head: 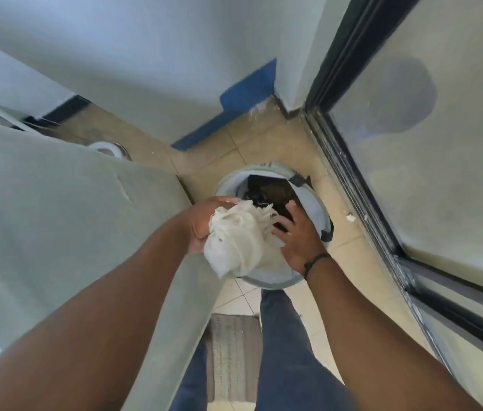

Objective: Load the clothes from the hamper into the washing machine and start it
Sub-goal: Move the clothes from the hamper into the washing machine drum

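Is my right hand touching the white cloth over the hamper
Touching. The head view shows the right hand with spread fingers pressed against the white cloth, no gap visible between them.

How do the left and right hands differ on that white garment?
The left hand grips the white garment from its side, fingers mostly hidden behind the cloth. The right hand lies flatter, fingers spread against the garment's other side, with a dark wristband. Both are over the hamper.

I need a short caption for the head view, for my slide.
Both hands, left and right, lift a white garment from the round hamper.
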